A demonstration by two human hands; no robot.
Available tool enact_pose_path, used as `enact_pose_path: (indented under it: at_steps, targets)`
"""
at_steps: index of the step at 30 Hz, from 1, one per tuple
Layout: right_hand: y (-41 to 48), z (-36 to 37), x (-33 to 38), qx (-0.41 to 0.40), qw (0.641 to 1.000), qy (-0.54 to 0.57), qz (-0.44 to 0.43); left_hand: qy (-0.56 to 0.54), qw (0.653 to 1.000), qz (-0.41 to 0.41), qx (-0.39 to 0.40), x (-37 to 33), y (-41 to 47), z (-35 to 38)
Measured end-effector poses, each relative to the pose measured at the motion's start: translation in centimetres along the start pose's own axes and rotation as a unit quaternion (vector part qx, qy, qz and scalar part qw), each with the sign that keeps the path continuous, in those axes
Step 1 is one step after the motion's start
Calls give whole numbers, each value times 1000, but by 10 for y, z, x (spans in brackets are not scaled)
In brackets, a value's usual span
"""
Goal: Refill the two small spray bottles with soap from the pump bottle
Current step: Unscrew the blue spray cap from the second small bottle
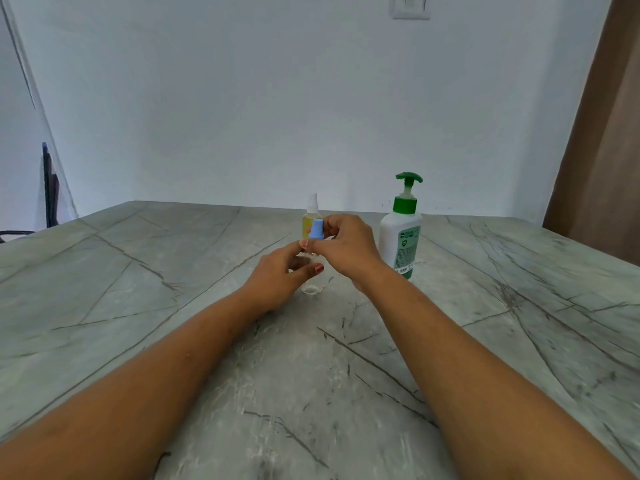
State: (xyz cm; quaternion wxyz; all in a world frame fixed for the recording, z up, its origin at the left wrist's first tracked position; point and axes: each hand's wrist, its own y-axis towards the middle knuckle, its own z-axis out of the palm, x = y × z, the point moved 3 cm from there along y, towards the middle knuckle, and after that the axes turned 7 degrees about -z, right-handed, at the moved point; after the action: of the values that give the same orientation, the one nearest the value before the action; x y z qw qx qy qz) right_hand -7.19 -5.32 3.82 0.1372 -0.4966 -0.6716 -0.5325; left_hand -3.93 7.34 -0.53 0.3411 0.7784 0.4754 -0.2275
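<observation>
A plain, pale wall (277,98) rises behind the far edge of the worktop (173,306), a grey-green stone slab crossed by dark veins. A white switch plate (411,6) sits high on the wall. A brown curtain (602,150) hangs beyond the far right corner. Past the left edge stands a dark chair (50,188). The light is soft and even.
</observation>
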Motion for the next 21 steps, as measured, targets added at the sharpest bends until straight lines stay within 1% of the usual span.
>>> enact_pose_path:
  at_steps: [13, 17, 21]
  targets:
    - [0, -1, 0, 28, 1000, 9, -10, -57, 996, -32, 53, -3, -1, 1]
    - [1, -4, -1, 39, 999, -3, -23, -82, 995, -18, 62, -4, -3, -1]
    - [1, -6, -4, 63, 998, 13, -12, -93, 994, -12, 63, -2, -4, -3]
